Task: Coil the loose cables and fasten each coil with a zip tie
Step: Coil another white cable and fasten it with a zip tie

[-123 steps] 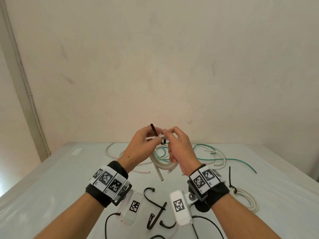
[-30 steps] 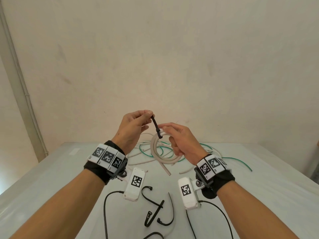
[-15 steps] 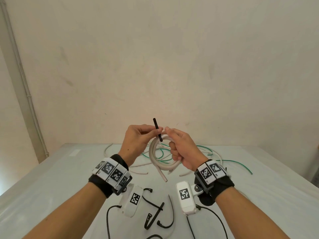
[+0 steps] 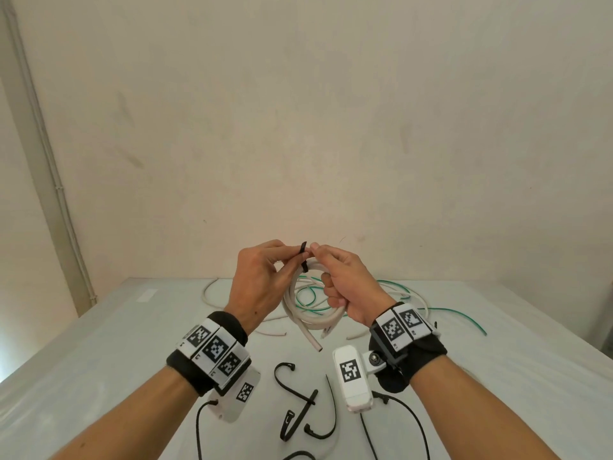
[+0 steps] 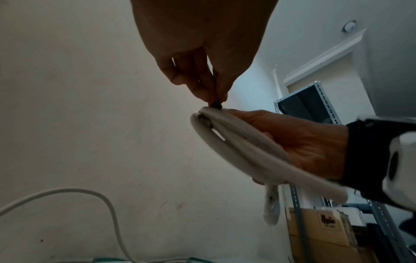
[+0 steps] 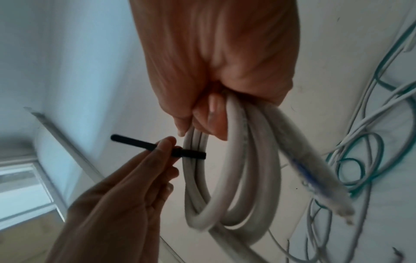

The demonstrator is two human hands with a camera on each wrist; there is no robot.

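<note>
Head view: the right hand (image 4: 348,287) grips the white cable coil (image 4: 310,313) above the table (image 4: 99,343), fingers curled round it, while the left hand (image 4: 258,280) pinches the black zip tie (image 4: 303,257) encircling the coil's top.

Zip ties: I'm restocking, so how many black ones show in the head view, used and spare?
Zip tie on the white coil, pinched by the left hand: 1
Loose zip ties on the table: 3
Total: 4; a black loop at the bottom edge is unclear.
</note>
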